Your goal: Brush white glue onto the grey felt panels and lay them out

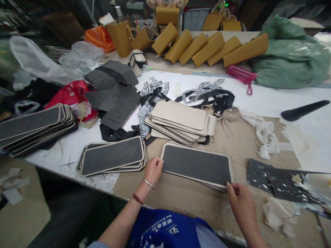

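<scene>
A black rounded panel with a pale border (197, 165) tops a small pile right in front of me on the worktable (196, 199). My left hand (153, 169) is curled, its fingers pinching the panel's left end. My right hand (239, 201) grips the panel's near right corner with thumb and fingers. A second pile of black-faced panels (112, 156) lies just left of my left hand. Behind lies a stack of pale beige panels (179, 120).
More black panels (33, 125) are stacked at the far left. Dark sheets (116, 100), patterned straps (152, 89) and black lace (222, 100) lie mid-table. Mustard bag pieces (207, 46) line the back, beside a green sack (292, 55). White scraps (267, 137) and a stained black sheet (279, 181) sit right.
</scene>
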A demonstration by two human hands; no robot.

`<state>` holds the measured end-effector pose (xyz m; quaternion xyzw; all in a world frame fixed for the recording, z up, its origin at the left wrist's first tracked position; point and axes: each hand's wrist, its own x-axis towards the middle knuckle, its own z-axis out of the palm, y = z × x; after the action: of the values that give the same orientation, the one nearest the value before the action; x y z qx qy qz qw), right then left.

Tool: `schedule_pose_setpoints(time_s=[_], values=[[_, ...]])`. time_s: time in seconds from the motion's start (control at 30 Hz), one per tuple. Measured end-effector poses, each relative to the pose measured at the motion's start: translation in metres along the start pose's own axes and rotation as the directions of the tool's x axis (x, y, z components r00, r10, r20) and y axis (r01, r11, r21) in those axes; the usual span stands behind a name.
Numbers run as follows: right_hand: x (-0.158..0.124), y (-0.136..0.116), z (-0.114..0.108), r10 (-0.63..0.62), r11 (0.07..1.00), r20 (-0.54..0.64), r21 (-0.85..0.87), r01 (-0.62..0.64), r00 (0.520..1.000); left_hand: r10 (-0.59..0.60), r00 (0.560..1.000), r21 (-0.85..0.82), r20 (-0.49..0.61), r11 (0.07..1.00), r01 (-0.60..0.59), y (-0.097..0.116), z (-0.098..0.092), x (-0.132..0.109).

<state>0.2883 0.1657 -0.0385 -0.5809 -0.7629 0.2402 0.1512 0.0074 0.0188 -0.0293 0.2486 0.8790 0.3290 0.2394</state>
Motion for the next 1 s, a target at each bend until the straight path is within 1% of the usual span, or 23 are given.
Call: schedule_pose_setpoints(time_s=[0.13,0.3,0.43,0.6,0.87,1.0], values=[[-0.002,0.0,0.003,-0.021,1.0,-0.029,-0.022,0.02,0.999,0.063,0.998,0.054,-0.012,0.997,-0.063,-0.002,0.003,-0.001],[-0.004,-0.003,0.005,-0.055,0.998,-0.06,-0.032,0.053,0.997,0.139,0.99,0.078,-0.023,0.988,-0.136,-0.003,0.007,-0.002],[-0.005,-0.004,0.006,-0.063,0.996,-0.078,-0.064,0.058,0.995,0.174,0.984,0.103,-0.036,0.98,-0.169,-0.003,0.009,-0.002],[-0.006,-0.002,0.007,-0.078,0.995,-0.089,-0.071,0.072,0.993,0.174,0.983,0.156,-0.049,0.974,-0.165,-0.002,0.01,-0.001],[-0.005,-0.002,0.006,-0.071,0.995,-0.044,-0.076,0.068,0.996,0.134,0.989,0.201,-0.065,0.972,-0.118,0.0,0.013,0.001],[-0.005,-0.002,0.007,-0.082,0.993,-0.044,-0.092,0.078,0.996,0.138,0.989,0.217,-0.06,0.968,-0.122,0.002,0.013,-0.002]])
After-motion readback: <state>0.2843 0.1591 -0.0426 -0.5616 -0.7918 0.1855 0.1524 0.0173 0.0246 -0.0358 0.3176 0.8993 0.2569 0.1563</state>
